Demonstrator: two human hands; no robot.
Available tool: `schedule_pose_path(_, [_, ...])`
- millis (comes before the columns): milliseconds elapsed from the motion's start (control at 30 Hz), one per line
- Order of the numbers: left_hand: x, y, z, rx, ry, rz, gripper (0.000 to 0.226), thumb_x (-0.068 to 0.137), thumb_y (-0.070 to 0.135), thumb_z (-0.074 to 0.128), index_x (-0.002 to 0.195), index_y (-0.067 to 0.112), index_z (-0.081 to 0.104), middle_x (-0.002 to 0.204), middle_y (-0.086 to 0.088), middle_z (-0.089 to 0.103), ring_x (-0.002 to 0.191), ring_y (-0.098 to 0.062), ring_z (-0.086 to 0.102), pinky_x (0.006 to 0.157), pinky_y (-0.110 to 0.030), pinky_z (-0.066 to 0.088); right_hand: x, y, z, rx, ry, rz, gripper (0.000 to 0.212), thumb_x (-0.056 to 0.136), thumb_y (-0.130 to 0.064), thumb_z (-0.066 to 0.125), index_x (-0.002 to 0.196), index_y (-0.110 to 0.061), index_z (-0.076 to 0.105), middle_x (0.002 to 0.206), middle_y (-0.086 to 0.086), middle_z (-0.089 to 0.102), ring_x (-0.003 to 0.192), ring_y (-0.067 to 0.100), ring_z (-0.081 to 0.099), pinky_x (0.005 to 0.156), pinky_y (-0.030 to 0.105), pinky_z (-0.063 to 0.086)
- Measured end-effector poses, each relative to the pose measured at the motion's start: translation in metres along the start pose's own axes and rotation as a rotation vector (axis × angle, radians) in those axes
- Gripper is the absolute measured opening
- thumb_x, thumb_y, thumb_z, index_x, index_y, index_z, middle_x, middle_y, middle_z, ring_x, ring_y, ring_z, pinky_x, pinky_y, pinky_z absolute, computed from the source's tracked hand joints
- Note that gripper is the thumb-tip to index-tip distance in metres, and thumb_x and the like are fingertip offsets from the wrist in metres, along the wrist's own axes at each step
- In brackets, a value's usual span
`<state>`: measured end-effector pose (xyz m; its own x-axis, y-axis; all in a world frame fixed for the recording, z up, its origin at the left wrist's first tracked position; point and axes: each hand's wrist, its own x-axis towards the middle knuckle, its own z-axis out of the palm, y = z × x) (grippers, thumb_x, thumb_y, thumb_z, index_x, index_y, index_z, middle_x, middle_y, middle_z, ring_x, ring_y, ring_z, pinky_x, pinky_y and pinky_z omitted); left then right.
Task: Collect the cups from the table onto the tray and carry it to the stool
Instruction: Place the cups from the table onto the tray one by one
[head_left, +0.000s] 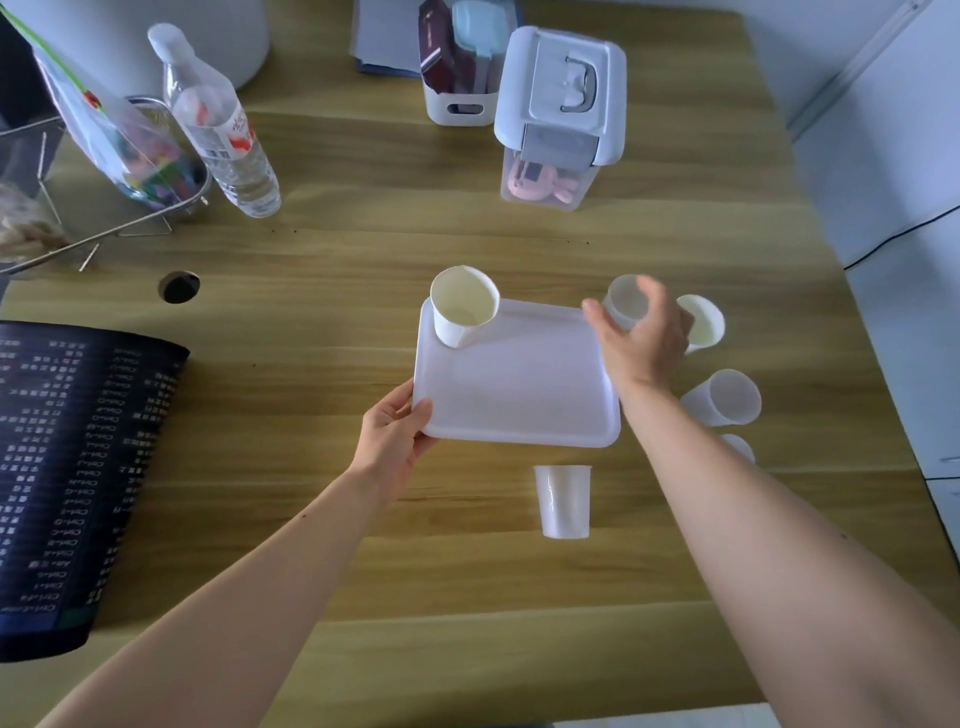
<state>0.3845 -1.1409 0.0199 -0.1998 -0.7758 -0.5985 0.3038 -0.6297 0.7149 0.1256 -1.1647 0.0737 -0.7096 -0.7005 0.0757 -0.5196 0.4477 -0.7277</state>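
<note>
Nearest stood one clear cup (563, 501) on the table (337, 270). The left hand (392, 441) pinched the white tray (519, 387) by its corner. The right hand (641, 335) reached across, fingers curled around a second cup (623, 301). One paper cup (464, 305) sat on the tray; six cups showed altogether.

Six cups (464, 305) (626, 301) (701, 322) (724, 397) (737, 447) (563, 501), one tray (519, 384), two hands (395, 441) (641, 332), one bottle (218, 124), one lidded box (561, 104), one bin (457, 78), one basket (78, 467), one table (363, 260).
</note>
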Motion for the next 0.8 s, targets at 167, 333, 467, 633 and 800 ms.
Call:
schedule_pose_path(167, [0.004, 0.001, -0.009, 0.017, 0.016, -0.002, 0.034, 0.094, 0.002, 0.055, 0.125, 0.014, 0.061, 0.104, -0.003, 0.074, 0.094, -0.017, 0.07, 0.078, -0.026, 0.057, 0.036, 0.014, -0.002, -0.289, -0.091, 0.048, 0.086, 0.073, -0.047, 0.078, 0.142, -0.012, 0.042, 0.142, 0.011, 0.051, 0.139, 0.032, 0.032, 0.112, 0.046, 0.028])
schedule_pose_path(333, [0.007, 0.001, -0.011, 0.038, 0.028, 0.0, 0.032, 0.094, 0.003, 0.055, 0.121, 0.015, 0.064, 0.104, -0.003, 0.074, 0.094, -0.017, 0.069, 0.078, -0.026, 0.057, 0.052, 0.015, 0.006, -0.393, -0.158, 0.05, 0.089, 0.073, -0.046, 0.078, 0.145, -0.012, 0.038, 0.142, 0.011, 0.052, 0.143, 0.031, 0.027, 0.116, 0.046, 0.019])
schedule_pose_path(467, [0.009, 0.001, -0.011, 0.037, 0.035, -0.006, 0.03, 0.094, 0.003, 0.055, 0.119, 0.017, 0.065, 0.104, -0.003, 0.074, 0.094, -0.017, 0.069, 0.081, -0.027, 0.057, 0.059, 0.014, 0.01, -0.453, -0.169, 0.059, 0.079, 0.072, -0.043, 0.081, 0.134, -0.01, 0.047, 0.134, 0.015, 0.058, 0.136, 0.034, 0.034, 0.113, 0.046, 0.02])
schedule_pose_path(633, [0.011, 0.0, -0.01, 0.033, 0.034, -0.003, 0.032, 0.094, 0.003, 0.054, 0.121, 0.016, 0.063, 0.103, -0.001, 0.075, 0.093, -0.015, 0.07, 0.079, -0.026, 0.057, 0.063, 0.013, 0.013, -0.452, -0.136, 0.054, 0.064, 0.068, -0.041, 0.08, 0.119, -0.012, 0.054, 0.121, 0.014, 0.065, 0.126, 0.035, 0.042, 0.106, 0.047, 0.026])
schedule_pose_path(800, [0.011, 0.0, -0.003, 0.026, 0.033, 0.002, 0.03, 0.094, 0.001, 0.053, 0.117, 0.017, 0.065, 0.098, 0.001, 0.076, 0.089, -0.012, 0.071, 0.074, -0.023, 0.057, 0.059, -0.005, 0.007, -0.337, -0.084, -0.017, 0.068, 0.066, -0.043, 0.079, 0.123, -0.015, 0.055, 0.122, 0.006, 0.064, 0.123, 0.031, 0.044, 0.101, 0.043, 0.028])
